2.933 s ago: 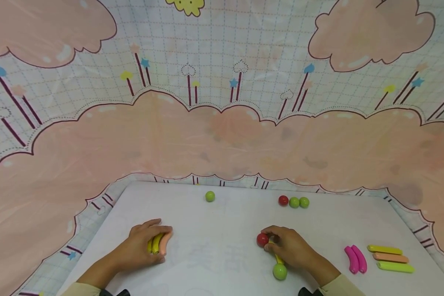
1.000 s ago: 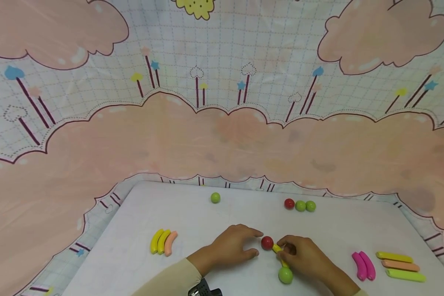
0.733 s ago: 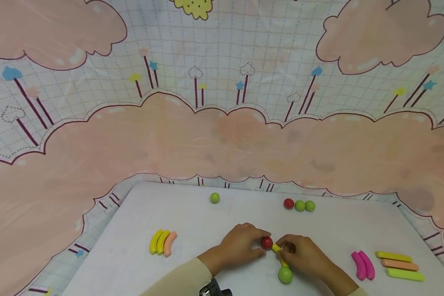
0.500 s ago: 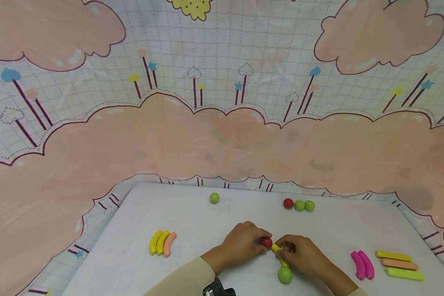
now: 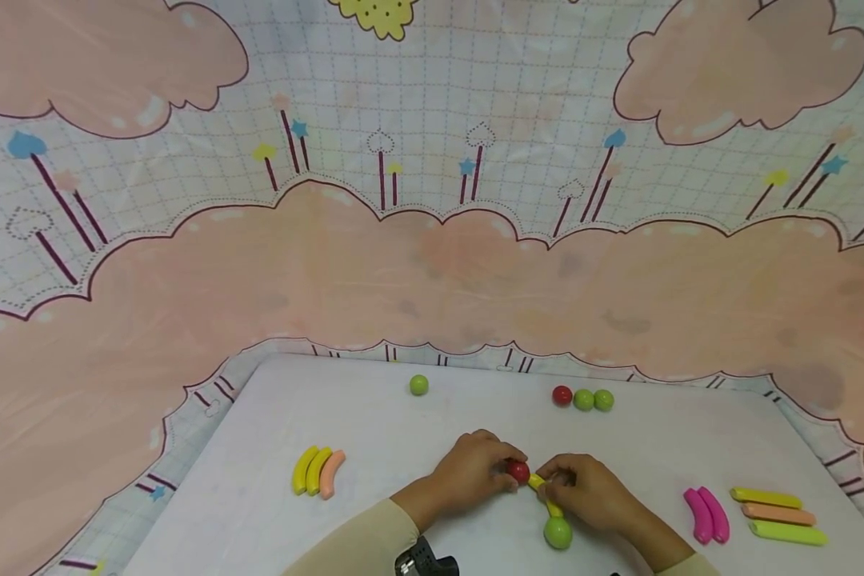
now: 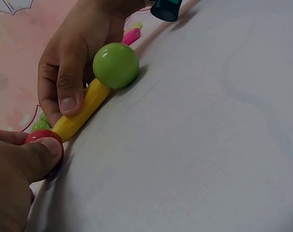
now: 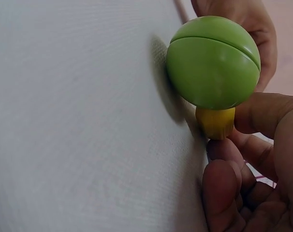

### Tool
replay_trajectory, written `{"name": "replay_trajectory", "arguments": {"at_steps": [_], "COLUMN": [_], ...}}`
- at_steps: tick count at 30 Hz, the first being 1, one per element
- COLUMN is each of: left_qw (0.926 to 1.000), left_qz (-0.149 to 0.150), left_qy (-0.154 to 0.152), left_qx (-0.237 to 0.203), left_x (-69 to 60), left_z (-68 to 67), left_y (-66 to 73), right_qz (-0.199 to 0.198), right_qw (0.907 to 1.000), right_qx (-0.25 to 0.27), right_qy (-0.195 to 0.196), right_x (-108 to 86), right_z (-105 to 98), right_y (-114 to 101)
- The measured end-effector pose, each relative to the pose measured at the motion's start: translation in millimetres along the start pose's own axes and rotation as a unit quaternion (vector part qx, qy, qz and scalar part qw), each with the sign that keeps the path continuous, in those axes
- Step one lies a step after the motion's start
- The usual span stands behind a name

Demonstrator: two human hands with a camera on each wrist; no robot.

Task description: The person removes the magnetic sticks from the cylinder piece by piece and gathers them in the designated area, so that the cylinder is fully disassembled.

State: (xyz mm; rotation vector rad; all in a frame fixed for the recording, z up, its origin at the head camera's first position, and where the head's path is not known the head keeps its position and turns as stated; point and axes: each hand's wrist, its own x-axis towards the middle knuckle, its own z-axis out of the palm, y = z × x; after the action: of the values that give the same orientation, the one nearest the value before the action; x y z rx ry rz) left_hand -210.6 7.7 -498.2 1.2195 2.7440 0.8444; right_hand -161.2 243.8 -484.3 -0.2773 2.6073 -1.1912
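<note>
In the head view, a yellow rod (image 5: 553, 506) joins a red ball (image 5: 518, 472) at its far end to a green ball (image 5: 558, 533) at its near end. My left hand (image 5: 468, 474) pinches the red ball between thumb and fingers. The right hand (image 5: 596, 492) grips the yellow rod near its middle. The left wrist view shows the left thumb pressed on the red ball (image 6: 40, 137), with the rod (image 6: 83, 110) touching it. Close up in the right wrist view, the green ball (image 7: 214, 65) has a seam and covers most of the rod.
Two yellow curved sticks and an orange one (image 5: 333, 474) lie at the left. Pink curved sticks (image 5: 707, 516) and straight sticks (image 5: 778, 514) lie at the right. A lone green ball (image 5: 419, 385) and a red-and-green ball row (image 5: 583, 399) sit along the far side of the white tabletop (image 5: 374, 424).
My left hand has let go of the left-hand sticks, moved right and taken hold of the red ball. The right hand has shifted along the rod, away from the red ball.
</note>
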Motion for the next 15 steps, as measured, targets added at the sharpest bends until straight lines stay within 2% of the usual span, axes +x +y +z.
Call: {"name": "replay_trajectory", "arguments": {"at_steps": [7, 15], "left_qw": [0.9989, 0.9965], "left_qz": [0.002, -0.033], "left_qy": [-0.005, 0.014], "left_qx": [-0.046, -0.076], "left_x": [-2.0, -4.1], "left_z": [-1.7, -9.2], "left_y": [-5.1, -14.5], "right_qz": [0.002, 0.011], "right_qw": [1.0, 0.9999], "right_qx": [0.003, 0.007], "right_qy": [0.002, 0.004], "right_x": [0.3, 1.0], "right_z": [0.7, 0.0], "right_y": [-1.5, 1.6]}}
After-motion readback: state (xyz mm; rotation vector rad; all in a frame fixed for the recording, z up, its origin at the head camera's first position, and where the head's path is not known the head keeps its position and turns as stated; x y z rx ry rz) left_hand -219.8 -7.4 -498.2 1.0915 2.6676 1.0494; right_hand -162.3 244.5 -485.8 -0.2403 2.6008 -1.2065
